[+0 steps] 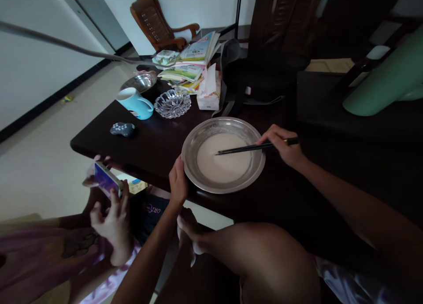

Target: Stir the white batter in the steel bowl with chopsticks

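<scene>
A wide metal bowl (256,139) sits on the dark table (155,141), filled with a pale, smooth batter (223,161). My left hand (178,180) grips the bowl's near left rim. My right hand (284,146) is closed on a pair of black chopsticks (246,149), whose tips rest in the batter near the middle of the bowl. My raised knee fills the lower middle of the view.
Farther back on the table stand a blue mug (135,103), a cut-glass dish (172,103), a small steel bowl (140,81), a stack of books (188,61), a tissue pack (209,90) and a black bag (254,81). Another person at lower left holds a phone (106,179). A green object (386,81) lies at right.
</scene>
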The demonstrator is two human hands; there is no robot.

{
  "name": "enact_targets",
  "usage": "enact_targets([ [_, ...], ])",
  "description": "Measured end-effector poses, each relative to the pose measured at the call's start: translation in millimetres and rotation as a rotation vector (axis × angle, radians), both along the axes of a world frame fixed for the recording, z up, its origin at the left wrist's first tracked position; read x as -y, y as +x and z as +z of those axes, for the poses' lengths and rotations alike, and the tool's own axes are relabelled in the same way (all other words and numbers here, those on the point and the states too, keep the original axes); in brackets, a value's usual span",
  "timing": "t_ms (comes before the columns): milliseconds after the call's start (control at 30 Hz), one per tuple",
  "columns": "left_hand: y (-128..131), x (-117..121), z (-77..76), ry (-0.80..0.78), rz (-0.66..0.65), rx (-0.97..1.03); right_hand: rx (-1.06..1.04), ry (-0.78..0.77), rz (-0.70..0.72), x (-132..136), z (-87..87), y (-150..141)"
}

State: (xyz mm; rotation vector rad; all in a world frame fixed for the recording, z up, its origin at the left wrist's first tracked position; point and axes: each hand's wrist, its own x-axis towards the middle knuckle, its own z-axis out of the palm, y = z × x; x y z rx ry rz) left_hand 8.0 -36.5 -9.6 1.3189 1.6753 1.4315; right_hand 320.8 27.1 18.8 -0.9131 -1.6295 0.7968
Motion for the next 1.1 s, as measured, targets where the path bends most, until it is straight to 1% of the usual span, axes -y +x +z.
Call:
enact_targets([
  [67, -0.7, 0.2, -0.9, 0.005, -0.014, -0.001, -0.128, -0.010, -0.060, -0.3, -0.6, -0.1],
  [133, -1.2, 0.4, -1.5, 0.004, -0.026, -0.006, -0.185, -0.052, -0.016, 0.1, -1.1, -0.5],
  [200, -1.3, 0.6, -1.4, 0.000, -0.020, -0.015, -0.093, -0.069, 0.073, 0.8, -1.2, -1.1],
  [233, -1.3, 0.6, -1.3, 0.000, -0.014, -0.019, -0.040, -0.059, 0.088, 1.0, -1.2, -1.2],
  [300, -1.3, 0.6, -1.2, 0.005, -0.009, -0.020, -0.029, -0.028, 0.040, 0.8, -1.4, -0.8],
  [367, -1.8, 0.4, -2.1, 0.009, -0.020, -0.009, -0.140, -0.032, -0.021, 0.1, -1.9, -0.2],
  [400, -2.2, 0.2, -2.8, 0.007, -0.028, -0.003, -0.203, -0.054, -0.016, -0.1, -2.2, -0.1],
  [433, -2.7, 0.1, -3.6, 0.004, -0.034, 0.002, -0.209, -0.076, 0.015, -0.1, -2.4, -0.2],
  [500, -3.7, -0.2, -5.0, 0.001, -0.039, 0.006, -0.126, -0.084, 0.071, -0.1, -2.8, -0.6],
  [567, -4.3, -0.3, -5.4, -0.004, -0.038, -0.002, -0.021, -0.045, 0.063, -0.7, -3.1, -0.3],
  [600, -4.4, -0.3, -5.1, -0.008, -0.036, -0.010, -0.014, -0.027, 0.036, -1.3, -3.3, 0.4],
  [700, -4.4, -0.3, -3.3, -0.018, -0.029, -0.029, -0.160, -0.033, -0.029, -2.9, -4.1, 2.7],
  [767, -4.5, -0.4, -2.6, -0.020, -0.031, -0.022, -0.190, -0.059, 0.021, -2.2, -3.9, 2.7],
  [833, -4.8, -0.8, -2.8, -0.026, -0.035, -0.009, -0.089, -0.044, 0.089, -0.7, -3.2, 1.4],
  [867, -5.0, -1.0, -3.0, -0.029, -0.036, -0.004, -0.032, -0.024, 0.098, -0.2, -3.0, 0.9],
  [933, -5.6, -1.3, -3.7, -0.032, -0.041, 0.003, 0.022, 0.006, 0.057, -0.2, -3.5, 0.7],
  [1000, -6.3, -1.3, -4.1, -0.032, -0.042, 0.004, -0.042, -0.006, -0.007, -1.1, -5.0, 1.5],
  [1033, -6.6, -1.2, -4.1, -0.033, -0.040, 0.004, -0.110, -0.031, -0.025, -1.4, -6.0, 1.8],
  [1100, -7.3, -0.8, -3.9, -0.036, -0.033, 0.001, -0.167, -0.070, 0.036, -1.0, -7.4, 1.4],
])
